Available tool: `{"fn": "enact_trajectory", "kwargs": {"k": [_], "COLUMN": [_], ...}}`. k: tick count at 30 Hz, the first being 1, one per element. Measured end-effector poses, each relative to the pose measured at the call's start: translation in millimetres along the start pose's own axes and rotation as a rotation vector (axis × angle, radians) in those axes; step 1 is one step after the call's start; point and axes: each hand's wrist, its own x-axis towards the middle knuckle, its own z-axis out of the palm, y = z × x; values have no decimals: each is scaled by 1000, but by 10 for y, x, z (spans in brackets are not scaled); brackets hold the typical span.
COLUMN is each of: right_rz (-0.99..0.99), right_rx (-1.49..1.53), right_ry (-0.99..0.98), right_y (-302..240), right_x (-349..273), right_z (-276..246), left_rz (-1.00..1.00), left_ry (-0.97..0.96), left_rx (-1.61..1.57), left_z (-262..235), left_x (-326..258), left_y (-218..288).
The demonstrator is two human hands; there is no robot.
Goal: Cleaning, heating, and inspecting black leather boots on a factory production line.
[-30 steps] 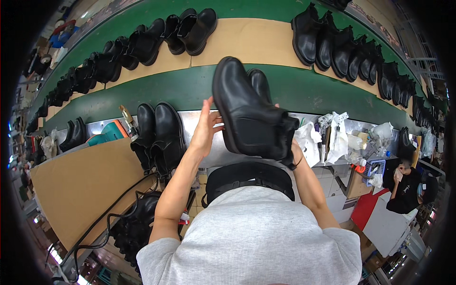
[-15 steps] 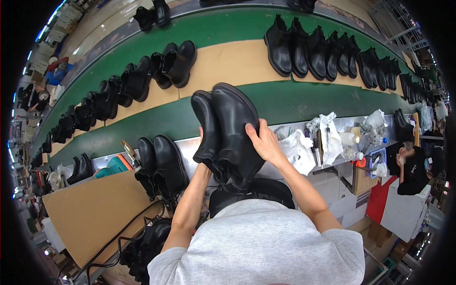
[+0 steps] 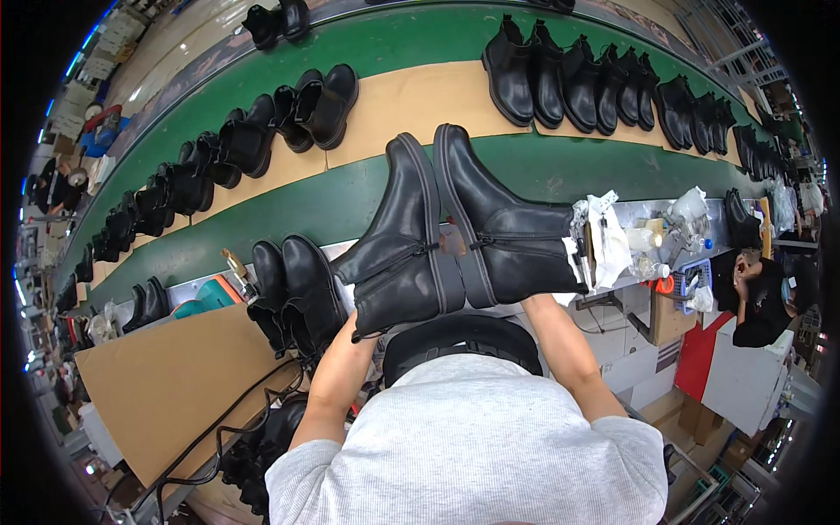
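Note:
I hold a pair of black ankle boots up in front of me, turned on their sides with soles facing each other and side zippers showing. The left boot [image 3: 398,236] is on my left hand [image 3: 355,324], its shaft opening toward the lower left. The right boot [image 3: 507,232] is on my right hand [image 3: 535,304], its shaft pointing right. Only the wrists show; the boots hide my fingers, and I cannot tell whether they are inside the shafts or behind them. Toes point away from me and nearly meet.
Another black pair [image 3: 297,289] stands just left. Boots [image 3: 569,83] line brown cardboard [image 3: 407,105] on the green bench [image 3: 367,188]. White rags [image 3: 610,236], brushes and plastic bottles [image 3: 646,241] lie right. A cardboard sheet [image 3: 184,376] and black cable are lower left. A person [image 3: 757,297] sits far right.
The two boots were side by side with toes up; now they are spread apart and turned sole to sole. My hands have gone from the boots' outer sides to behind or inside them.

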Motion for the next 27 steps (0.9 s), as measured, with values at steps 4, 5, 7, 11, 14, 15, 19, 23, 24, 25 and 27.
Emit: {"fn": "enact_trajectory", "kwargs": {"k": [4, 5, 7, 11, 14, 15, 19, 23, 24, 25, 27], "right_rz": [-3, -5, -281, -363, -339, -282, 443, 491, 487, 541, 591], "right_rx": [120, 146, -369, -576, -640, -649, 364, 641, 649, 561, 480], "right_ry": [-24, -34, 145, 193, 186, 157, -242, -308, -301, -222, -135], "right_y": [49, 52, -51, -286, -320, -338, -374, -581, -572, -549, -459], "right_x": [-34, 17, 3, -18, 53, 103, 226, 219, 252, 315, 417], "right_z": [-247, -231, -208, -120, -155, -177, -192, 144, 200, 238, 227], "left_rz": [52, 69, 329, 588, 564, 568, 110, -85, -118, -146, -173], "left_ry": [-26, -33, -10, 143, 289, 292, 125, 286, 311, 332, 348], "left_rx": [96, 117, 443, 1142, 1405, 1405, 392, -171, -173, -174, -160], "left_z": [-28, -50, -7, -3, 228, 211, 82, 180, 169, 153, 120], "left_x": [15, 29, -76, -106, -196, -171, 28, 246, 292, 358, 421], "left_y": [59, 76, 105, 262, 450, 486, 528, 427, 413, 406, 379]}}
